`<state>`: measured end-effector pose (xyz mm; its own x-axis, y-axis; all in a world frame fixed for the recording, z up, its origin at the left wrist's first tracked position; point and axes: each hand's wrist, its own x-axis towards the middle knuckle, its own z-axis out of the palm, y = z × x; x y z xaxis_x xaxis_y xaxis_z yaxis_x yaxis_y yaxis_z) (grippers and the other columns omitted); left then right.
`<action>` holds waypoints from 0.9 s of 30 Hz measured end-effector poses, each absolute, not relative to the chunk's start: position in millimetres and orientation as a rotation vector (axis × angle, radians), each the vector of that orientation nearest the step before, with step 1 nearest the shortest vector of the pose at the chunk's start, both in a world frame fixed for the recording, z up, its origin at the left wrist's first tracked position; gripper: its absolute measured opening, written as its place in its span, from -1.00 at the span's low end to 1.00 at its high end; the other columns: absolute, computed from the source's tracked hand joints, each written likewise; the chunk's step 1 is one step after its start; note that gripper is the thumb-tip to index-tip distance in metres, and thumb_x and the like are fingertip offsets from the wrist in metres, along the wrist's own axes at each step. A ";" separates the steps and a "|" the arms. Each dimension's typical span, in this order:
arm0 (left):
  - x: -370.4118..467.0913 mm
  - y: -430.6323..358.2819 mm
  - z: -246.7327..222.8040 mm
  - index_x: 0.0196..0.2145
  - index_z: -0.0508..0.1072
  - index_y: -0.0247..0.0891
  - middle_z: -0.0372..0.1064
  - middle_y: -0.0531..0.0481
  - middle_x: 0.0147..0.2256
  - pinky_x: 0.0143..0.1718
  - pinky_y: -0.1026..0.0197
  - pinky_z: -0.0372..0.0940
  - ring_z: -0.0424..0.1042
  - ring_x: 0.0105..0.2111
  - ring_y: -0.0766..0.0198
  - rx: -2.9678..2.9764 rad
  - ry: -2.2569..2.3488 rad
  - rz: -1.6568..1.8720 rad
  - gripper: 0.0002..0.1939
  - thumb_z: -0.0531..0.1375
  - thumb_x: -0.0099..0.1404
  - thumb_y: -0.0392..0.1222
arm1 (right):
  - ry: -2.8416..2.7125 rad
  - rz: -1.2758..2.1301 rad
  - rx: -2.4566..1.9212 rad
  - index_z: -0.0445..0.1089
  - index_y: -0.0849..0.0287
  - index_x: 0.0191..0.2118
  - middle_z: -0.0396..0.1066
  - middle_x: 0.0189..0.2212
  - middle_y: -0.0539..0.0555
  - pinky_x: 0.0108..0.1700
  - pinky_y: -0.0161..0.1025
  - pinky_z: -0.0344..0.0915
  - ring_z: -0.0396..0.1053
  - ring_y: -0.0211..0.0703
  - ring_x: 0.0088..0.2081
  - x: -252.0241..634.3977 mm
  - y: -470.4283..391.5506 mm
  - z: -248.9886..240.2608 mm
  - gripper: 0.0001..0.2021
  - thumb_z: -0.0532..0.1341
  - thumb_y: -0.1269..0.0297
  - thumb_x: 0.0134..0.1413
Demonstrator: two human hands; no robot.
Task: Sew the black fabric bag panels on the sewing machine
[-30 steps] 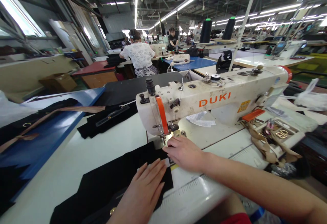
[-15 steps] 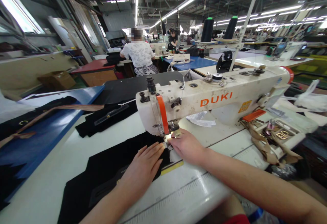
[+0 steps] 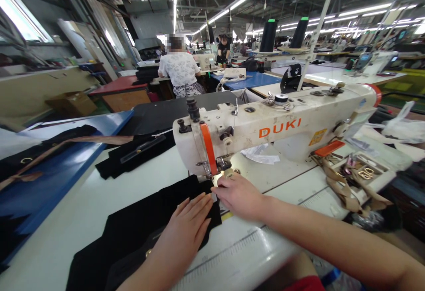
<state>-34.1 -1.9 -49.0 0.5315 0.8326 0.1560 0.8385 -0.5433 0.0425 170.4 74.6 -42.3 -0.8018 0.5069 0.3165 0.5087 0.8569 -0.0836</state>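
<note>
Black fabric (image 3: pixel 133 215) lies on the white bed of a sewing machine (image 3: pixel 245 125) marked DUKI. Flat on this fabric rests my left hand (image 3: pixel 187 224), its fingers extended towards the needle area. My right hand (image 3: pixel 241 195) is just right of the needle, fingers curled and pinched at the edge of the fabric beside a small white piece (image 3: pixel 214 197). What exactly the right fingertips hold is too small to make out. A lamp lights the spot under the presser foot.
A second black piece (image 3: pixel 136 153) lies behind on the left, near a blue table (image 3: pixel 66 171). On the right, a tray (image 3: pixel 381 178) holds metal rings, with tan straps (image 3: pixel 335 184) alongside. A person (image 3: pixel 181 67) sits further back.
The black fabric has shifted slightly towards me, and its right corner now covers more of the yellow strip. My right fingers have moved a little left and down, closer to my left fingertips.
</note>
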 end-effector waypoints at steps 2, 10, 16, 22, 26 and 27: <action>-33.5 -10.5 -50.5 0.18 0.31 -0.14 0.32 -0.05 0.15 0.16 0.01 0.22 0.30 0.14 0.16 -2.720 -1.464 -0.253 -0.57 0.00 0.39 -0.11 | -2.693 -0.011 -0.745 0.41 0.22 -0.17 0.38 -0.30 0.11 -0.16 -0.17 0.18 0.26 -0.09 -0.23 170.8 72.3 -43.6 -0.86 0.11 0.38 0.24; -28.1 -8.5 -46.3 0.18 0.30 -0.21 0.29 -0.08 0.17 0.16 -0.05 0.22 0.27 0.17 0.14 -2.727 -1.474 -0.180 -0.56 -0.06 0.42 -0.11 | -2.688 -0.004 -0.826 0.41 0.25 -0.16 0.38 -0.27 0.15 -0.11 -0.14 0.18 0.27 -0.07 -0.19 170.3 73.5 -41.7 -0.87 0.13 0.41 0.22; -29.4 2.1 -46.8 0.20 0.27 -0.15 0.28 -0.04 0.18 0.20 -0.01 0.16 0.24 0.19 0.19 -2.729 -1.517 -0.240 -0.57 -0.04 0.42 -0.12 | -2.691 -0.017 -0.854 0.40 0.26 -0.18 0.40 -0.25 0.17 -0.11 -0.11 0.18 0.28 -0.02 -0.16 168.1 82.7 -44.5 -0.83 0.07 0.39 0.27; -32.0 9.5 -43.9 0.18 0.29 -0.20 0.29 -0.07 0.17 0.20 -0.02 0.16 0.24 0.18 0.17 -2.711 -1.538 -0.253 -0.57 -0.06 0.42 -0.13 | -2.584 0.005 -0.866 0.42 0.25 -0.28 0.41 -0.31 0.14 -0.09 -0.14 0.18 0.26 -0.05 -0.18 172.8 80.4 -44.1 -0.79 0.05 0.40 0.29; -33.1 14.5 -44.2 0.19 0.28 -0.21 0.29 -0.08 0.17 0.19 -0.03 0.16 0.24 0.19 0.17 -2.700 -1.559 -0.229 -0.56 -0.07 0.43 -0.13 | -2.629 0.022 -0.743 0.44 0.25 -0.23 0.41 -0.34 0.11 -0.14 -0.19 0.19 0.26 -0.10 -0.26 176.8 74.3 -44.4 -0.81 0.07 0.44 0.25; -33.3 15.6 -44.4 0.19 0.28 -0.20 0.28 -0.08 0.18 0.19 -0.03 0.17 0.24 0.19 0.17 -2.699 -1.561 -0.227 -0.56 -0.08 0.43 -0.13 | -2.641 0.016 -0.722 0.44 0.25 -0.22 0.40 -0.35 0.11 -0.15 -0.19 0.19 0.26 -0.11 -0.27 176.8 73.8 -45.0 -0.82 0.08 0.44 0.25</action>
